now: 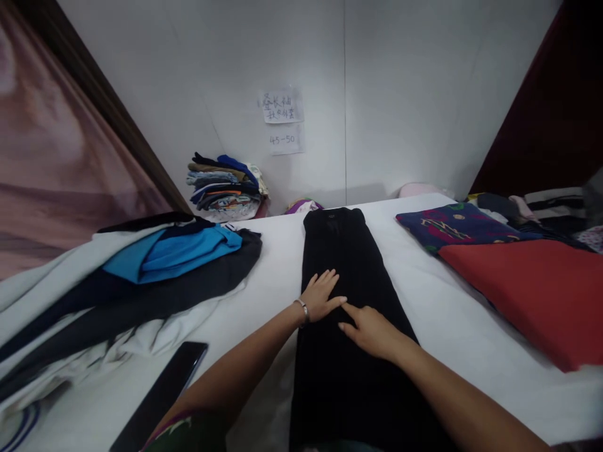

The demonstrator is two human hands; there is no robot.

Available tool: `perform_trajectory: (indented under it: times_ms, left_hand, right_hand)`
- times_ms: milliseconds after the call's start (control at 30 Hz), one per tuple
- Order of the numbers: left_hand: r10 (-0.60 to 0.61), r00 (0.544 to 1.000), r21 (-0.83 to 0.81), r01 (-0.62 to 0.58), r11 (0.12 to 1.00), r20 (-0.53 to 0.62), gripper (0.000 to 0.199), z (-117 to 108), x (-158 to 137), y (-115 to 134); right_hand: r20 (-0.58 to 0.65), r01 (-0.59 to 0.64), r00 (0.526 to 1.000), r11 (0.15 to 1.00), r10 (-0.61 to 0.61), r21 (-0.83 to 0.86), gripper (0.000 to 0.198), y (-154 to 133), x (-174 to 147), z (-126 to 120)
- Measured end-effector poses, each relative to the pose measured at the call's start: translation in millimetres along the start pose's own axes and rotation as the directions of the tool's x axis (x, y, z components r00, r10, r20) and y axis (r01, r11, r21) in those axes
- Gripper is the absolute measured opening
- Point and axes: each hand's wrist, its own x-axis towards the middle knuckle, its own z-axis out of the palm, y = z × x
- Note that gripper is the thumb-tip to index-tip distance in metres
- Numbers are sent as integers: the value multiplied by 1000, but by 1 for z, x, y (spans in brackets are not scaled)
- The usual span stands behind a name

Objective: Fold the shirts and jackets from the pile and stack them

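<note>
A black garment [348,389] lies lengthwise on the white table, folded into a long narrow strip, with its collar end and a small label at the far side. My left hand [321,298], with a silver bracelet at the wrist, rests flat on its upper middle, fingers spread. Just to the right, my right hand [370,329] touches the same cloth, index finger and thumb stretched out, the other fingers partly hidden. The tip of its index finger meets my left thumb. Neither hand grips the fabric.
On the left are a loose heap of clothes [183,254] and a dark phone-like slab [162,392]. Folded red [527,282] and patterned navy [456,223] garments lie on the right. A clothes stack [226,188] stands behind the white table [273,257], near paper signs [282,119].
</note>
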Motion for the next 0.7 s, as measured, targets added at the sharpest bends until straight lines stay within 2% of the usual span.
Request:
perform_trajectory:
  times_ms: [233,367,500,600,633,700]
  left_hand:
    - [11,999,19,-11,1000,-30,65,6,-52,24]
    - [35,999,6,-34,999,-37,60,15,-86,40]
    - [29,998,-81,-34,996,-60,55,22,-116,54]
    - [23,996,-180,-38,983,-83,47,27,-134,58]
    - [20,994,-221,-44,974,-109,42,29,-139,58]
    - [-32,975,-322,-41,946,-219,35,36,-147,54]
  right_hand:
    - [8,37,999,999,-37,-6,62,2,-11,2]
    - [57,69,996,997,-70,15,61,3,-41,5]
    - [71,79,994,996,-81,27,61,-1,-79,9]
    - [114,77,989,981,-98,176,55,0,-102,3]
    - [93,66,991,965,-92,253,53,4,-107,-1]
    - [-62,44,998,921,-21,388,53,20,-108,-10]
